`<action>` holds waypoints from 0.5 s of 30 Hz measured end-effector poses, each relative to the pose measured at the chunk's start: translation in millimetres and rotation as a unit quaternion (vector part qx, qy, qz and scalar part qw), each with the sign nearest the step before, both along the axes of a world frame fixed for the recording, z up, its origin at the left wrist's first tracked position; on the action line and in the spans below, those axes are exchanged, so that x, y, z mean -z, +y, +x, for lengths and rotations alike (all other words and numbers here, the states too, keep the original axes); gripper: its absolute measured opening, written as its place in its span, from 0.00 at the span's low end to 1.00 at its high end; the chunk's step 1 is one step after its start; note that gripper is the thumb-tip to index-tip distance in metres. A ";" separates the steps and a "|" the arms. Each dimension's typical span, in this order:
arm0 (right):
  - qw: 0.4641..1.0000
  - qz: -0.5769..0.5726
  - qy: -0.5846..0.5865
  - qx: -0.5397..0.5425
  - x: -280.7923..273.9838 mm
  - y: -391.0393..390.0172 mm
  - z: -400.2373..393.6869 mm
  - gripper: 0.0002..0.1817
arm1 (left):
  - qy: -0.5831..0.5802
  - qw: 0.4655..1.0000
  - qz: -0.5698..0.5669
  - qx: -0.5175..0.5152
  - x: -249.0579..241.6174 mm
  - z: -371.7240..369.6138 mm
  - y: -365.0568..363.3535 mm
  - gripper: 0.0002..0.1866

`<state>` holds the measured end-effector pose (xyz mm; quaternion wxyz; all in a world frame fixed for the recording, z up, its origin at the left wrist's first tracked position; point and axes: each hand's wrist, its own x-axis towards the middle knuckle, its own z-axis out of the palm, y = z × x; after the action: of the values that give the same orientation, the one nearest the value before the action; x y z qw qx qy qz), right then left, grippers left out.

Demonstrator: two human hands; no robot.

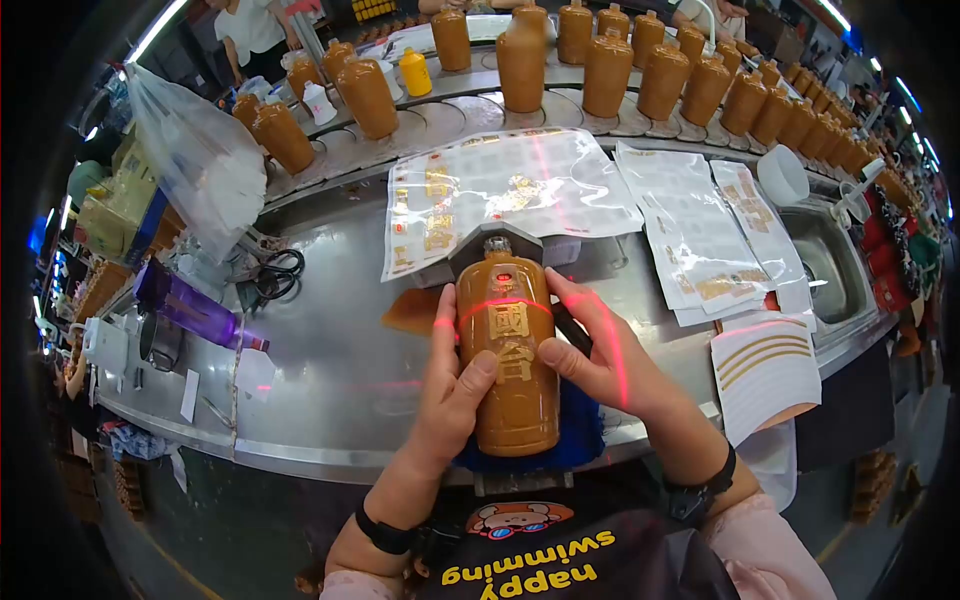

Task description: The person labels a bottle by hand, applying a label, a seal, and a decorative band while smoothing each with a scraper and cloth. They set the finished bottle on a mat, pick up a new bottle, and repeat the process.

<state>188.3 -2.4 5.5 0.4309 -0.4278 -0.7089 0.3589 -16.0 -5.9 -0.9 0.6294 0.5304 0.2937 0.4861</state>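
A glossy brown ceramic bottle (516, 418) lies in front of me with its neck pointing away, resting on a stand with a dark blue cloth (590, 432). Gold characters and a small red mark show on its face, and a red laser line crosses it. My left hand (450, 390) is wrapped around the bottle's left side, thumb on the front near the lower character. On the right side, my right hand (600, 350) grips it too, its thumb pressed on the front. A dark angled holder (470, 248) surrounds the bottle's neck.
Sheets of gold decals (590, 190) lie behind the bottle, with more decal sheets (690, 230) to the right. Brown bottles (608, 75) line a curved conveyor. A purple bottle (195, 310) and black cable (280, 275) sit left; a sink (835, 270) and strip sheet (765, 370) are right.
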 end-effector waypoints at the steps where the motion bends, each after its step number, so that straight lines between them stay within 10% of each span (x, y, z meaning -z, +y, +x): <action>1: 1.000 -0.007 -0.010 0.004 -0.8 -3.4 1.1 0.41 | 0.003 1.000 0.001 0.003 -1.1 -1.0 0.3 0.44; 15: 0.999 -0.005 -0.027 -0.045 -3.0 -3.1 17.2 0.42 | 0.087 0.990 0.094 -0.067 11.2 11.7 -7.5 0.42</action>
<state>205.6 -5.5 8.5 0.3926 -0.4077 -0.7369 0.3697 -4.3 -13.4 -12.2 0.5152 0.6061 0.3354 0.5047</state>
